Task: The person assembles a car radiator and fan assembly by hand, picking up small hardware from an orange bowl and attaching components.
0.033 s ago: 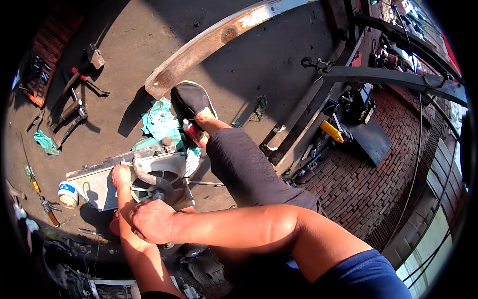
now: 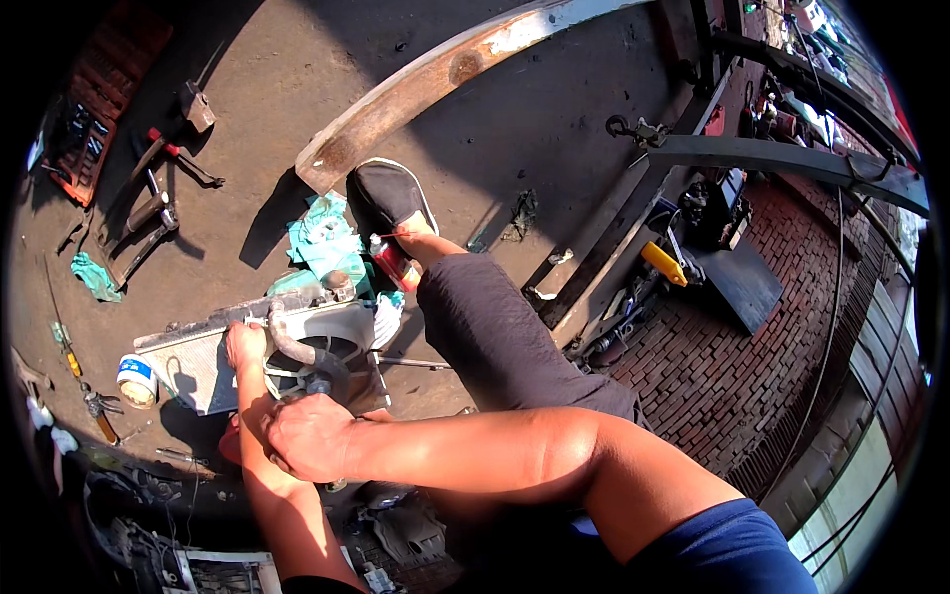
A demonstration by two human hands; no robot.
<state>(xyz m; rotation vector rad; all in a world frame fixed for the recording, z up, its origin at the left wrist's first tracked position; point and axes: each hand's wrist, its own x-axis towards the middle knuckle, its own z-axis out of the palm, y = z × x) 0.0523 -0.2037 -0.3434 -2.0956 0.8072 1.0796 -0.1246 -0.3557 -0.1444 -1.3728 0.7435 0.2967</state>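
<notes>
Person's-eye view, looking down at sunlit, dirty ground. A pale radiator (image 2: 203, 371) w/ a fan (image 2: 336, 319) on its R half sits lower L of centre, in front of the person. L hand (image 2: 245, 343) is at the radiator's top edge, fingers bent, beside a thick grey hose (image 2: 287, 342) that curves over the fan; can't tell if it pinches anything. R hand (image 2: 309, 436) is curled, knuckles up, across the L forearm in this view, just below the fan; its fingertips are hidden, so can't tell what, if anything, it grips.

Nearby: white tub w/ blue label (image 2: 137, 382) just L of the radiator; turquoise cloth (image 2: 325, 238) behind it; red spray can (image 2: 394, 265) btwn cloth and the person's leg, near a black shoe (image 2: 388, 193). Far upper L: hammer (image 2: 198, 107) & orange tool case (image 2: 84, 163). Brick paving (image 2: 693, 371) at R.
</notes>
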